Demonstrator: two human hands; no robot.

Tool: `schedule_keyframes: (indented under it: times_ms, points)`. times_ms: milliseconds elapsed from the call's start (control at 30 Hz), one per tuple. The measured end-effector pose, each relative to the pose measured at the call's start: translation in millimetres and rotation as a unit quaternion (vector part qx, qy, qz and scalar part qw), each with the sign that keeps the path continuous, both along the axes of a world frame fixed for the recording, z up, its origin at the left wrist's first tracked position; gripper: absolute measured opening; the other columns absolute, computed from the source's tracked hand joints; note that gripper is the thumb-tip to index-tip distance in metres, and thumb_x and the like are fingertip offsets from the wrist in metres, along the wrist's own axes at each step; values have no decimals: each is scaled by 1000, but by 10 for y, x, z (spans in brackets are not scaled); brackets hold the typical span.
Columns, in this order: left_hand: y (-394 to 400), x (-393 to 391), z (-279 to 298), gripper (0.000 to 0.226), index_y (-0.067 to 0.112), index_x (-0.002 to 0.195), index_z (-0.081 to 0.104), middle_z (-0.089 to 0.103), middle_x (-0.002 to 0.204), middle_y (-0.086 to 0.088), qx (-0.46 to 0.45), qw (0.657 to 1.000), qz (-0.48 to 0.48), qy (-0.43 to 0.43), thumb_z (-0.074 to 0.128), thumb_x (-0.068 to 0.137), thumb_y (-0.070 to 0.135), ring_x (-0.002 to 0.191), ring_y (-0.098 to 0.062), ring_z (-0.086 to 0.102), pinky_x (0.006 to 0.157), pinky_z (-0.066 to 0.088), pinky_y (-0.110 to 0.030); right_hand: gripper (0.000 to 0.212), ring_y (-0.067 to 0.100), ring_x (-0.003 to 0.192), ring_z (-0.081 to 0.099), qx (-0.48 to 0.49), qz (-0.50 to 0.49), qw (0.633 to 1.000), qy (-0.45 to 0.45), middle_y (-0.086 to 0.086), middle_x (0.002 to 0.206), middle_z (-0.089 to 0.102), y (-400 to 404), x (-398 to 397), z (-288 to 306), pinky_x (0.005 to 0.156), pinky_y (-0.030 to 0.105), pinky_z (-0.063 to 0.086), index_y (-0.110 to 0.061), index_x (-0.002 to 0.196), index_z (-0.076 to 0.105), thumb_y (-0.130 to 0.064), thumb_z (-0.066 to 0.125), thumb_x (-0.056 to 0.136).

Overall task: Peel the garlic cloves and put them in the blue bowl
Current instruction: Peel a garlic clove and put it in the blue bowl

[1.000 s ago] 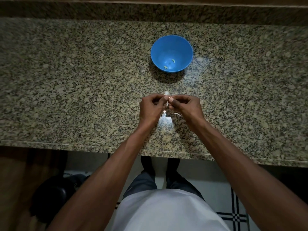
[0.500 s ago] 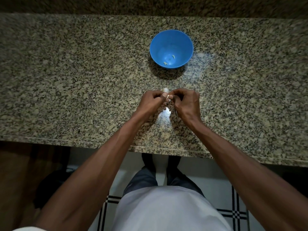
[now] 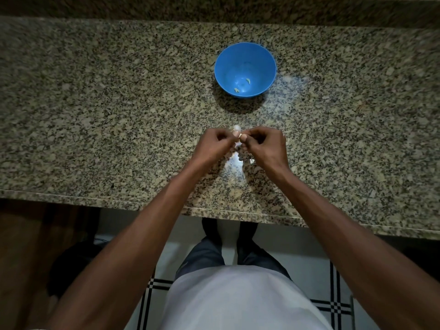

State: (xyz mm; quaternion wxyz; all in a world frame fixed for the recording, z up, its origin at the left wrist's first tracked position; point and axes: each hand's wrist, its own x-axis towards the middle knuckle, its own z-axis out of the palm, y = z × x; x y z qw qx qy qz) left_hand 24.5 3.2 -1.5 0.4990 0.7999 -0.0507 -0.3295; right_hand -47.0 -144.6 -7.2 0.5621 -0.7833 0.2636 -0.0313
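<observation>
A blue bowl [image 3: 245, 67] stands on the granite counter, a little beyond my hands, with two small peeled garlic cloves [image 3: 247, 80] lying in its bottom. My left hand [image 3: 213, 145] and my right hand [image 3: 264, 146] meet fingertip to fingertip over the counter and together pinch a small whitish garlic clove [image 3: 236, 136]. Its pale tip pokes out above my fingers, and the rest is hidden by them. Bits of papery garlic skin [image 3: 251, 160] lie on the counter under my right hand.
The speckled granite counter [image 3: 119, 115] runs the full width, with its front edge just under my forearms. A raised granite ledge [image 3: 214, 8] lines the back. Below the counter are a tiled floor and a dark object [image 3: 71, 265] at the lower left.
My hands keep working at the same clove between the fingertips. The view has shifted slightly, and the bowl and its cloves stay put.
</observation>
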Motion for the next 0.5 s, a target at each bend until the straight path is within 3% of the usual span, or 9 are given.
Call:
schedule_keyframes:
  times_ms: [67, 200, 267, 367, 500]
  points:
    - [37, 24, -12, 16, 12, 107, 71, 73, 96, 3, 32, 986, -53, -153, 70, 98, 25, 85, -2, 68, 72, 57, -16, 22, 13, 74, 77, 73, -7, 997, 29, 2, 85, 79, -21, 12, 36, 70, 26, 63, -9, 104, 78, -22, 85, 87]
    - [57, 84, -14, 17, 7, 107, 76, 75, 101, -4, 24, 938, -118, -324, 77, 91, 11, 86, -6, 68, 81, 56, -11, 19, 18, 73, 75, 162, -13, 985, 54, 11, 86, 80, -66, 35, 54, 73, 30, 62, -2, 99, 79, -15, 85, 86]
    - [76, 108, -32, 18, 5, 106, 77, 76, 100, -7, 39, 913, -146, -379, 79, 88, 9, 85, -11, 68, 76, 53, -7, 17, 18, 73, 73, 201, -30, 977, 64, 16, 89, 79, -75, 44, 64, 77, 33, 63, 3, 100, 78, -8, 82, 88]
    - [58, 41, -49, 14, 0, 105, 75, 74, 96, -12, 60, 884, -159, -436, 74, 92, 4, 82, -19, 70, 75, 56, -18, 16, 16, 73, 72, 241, -45, 967, 71, 18, 93, 78, -55, 47, 81, 80, 33, 64, 6, 101, 77, -4, 80, 89]
    - [0, -73, -92, 11, 1, 103, 76, 73, 92, -11, 61, 894, -93, -435, 69, 94, 2, 77, -16, 67, 70, 61, -26, 15, 14, 72, 74, 232, -70, 969, 54, 12, 90, 79, 5, 53, 31, 73, 26, 61, 4, 100, 77, -5, 80, 89]
